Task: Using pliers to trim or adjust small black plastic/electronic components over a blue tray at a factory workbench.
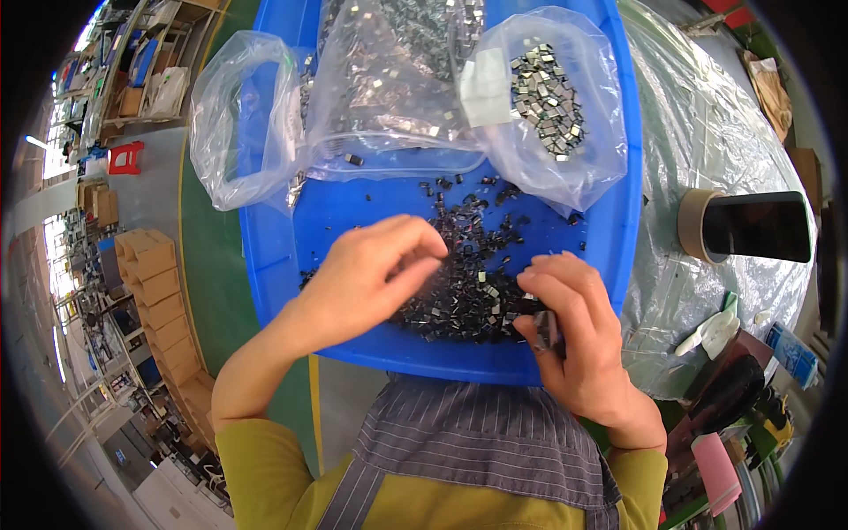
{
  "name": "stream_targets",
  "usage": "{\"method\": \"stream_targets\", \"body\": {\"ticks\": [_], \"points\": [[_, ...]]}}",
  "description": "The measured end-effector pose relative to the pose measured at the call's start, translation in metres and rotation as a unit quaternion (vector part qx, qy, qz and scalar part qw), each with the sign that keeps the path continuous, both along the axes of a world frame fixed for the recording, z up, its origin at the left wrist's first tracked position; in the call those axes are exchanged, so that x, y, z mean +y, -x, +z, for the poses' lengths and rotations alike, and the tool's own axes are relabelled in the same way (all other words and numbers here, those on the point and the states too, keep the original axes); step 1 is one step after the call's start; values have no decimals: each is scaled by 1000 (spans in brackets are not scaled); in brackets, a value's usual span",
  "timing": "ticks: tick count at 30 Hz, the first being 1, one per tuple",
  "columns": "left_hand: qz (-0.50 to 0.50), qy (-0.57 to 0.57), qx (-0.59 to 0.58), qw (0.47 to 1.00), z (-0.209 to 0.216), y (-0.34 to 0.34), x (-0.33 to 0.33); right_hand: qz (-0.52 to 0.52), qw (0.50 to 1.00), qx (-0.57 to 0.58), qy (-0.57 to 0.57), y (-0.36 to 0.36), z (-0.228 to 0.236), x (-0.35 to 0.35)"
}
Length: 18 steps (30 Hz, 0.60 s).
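A heap of small black and metallic parts, like connector housings (468, 309), lies spread over the near half of a blue plastic tray (625, 256). My left hand (375, 269) hovers at the heap's left side, its thumb and forefinger curled close together; whatever is between them is blurred. At the right edge of the heap is my right hand (579, 336), fingers bent, with a few small metallic connectors (546, 333) held between thumb and fingers. One clear bag (609, 115) at the tray's far right holds many silver-topped pieces.
A large clear bag of parts (389, 106) lies at the tray's far middle, beside an open clear bag (208, 132) on the left. On the plastic-covered surface to the right are a tape roll (693, 225), a black phone-like device (764, 227) and a white glove (715, 334). Cardboard boxes (163, 300) line the left floor.
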<state>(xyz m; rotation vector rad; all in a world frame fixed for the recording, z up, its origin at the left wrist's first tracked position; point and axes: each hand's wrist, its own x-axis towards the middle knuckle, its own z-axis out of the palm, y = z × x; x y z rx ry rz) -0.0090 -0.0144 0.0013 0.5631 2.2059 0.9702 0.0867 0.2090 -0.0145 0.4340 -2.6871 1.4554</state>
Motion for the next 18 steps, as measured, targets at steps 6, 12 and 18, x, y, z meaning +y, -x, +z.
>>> {"method": "stream_targets", "body": {"ticks": [6,12,18], "points": [[-88,15,144,986,4,-11,-9,-19,990,-130,50,-5,10,-7],[-13,-333,-207,920,5,-8,10,111,775,-437,443,13,29,-19],[35,-411,-259,874,2,-20,3,213,811,-394,376,17,19,-8]]}}
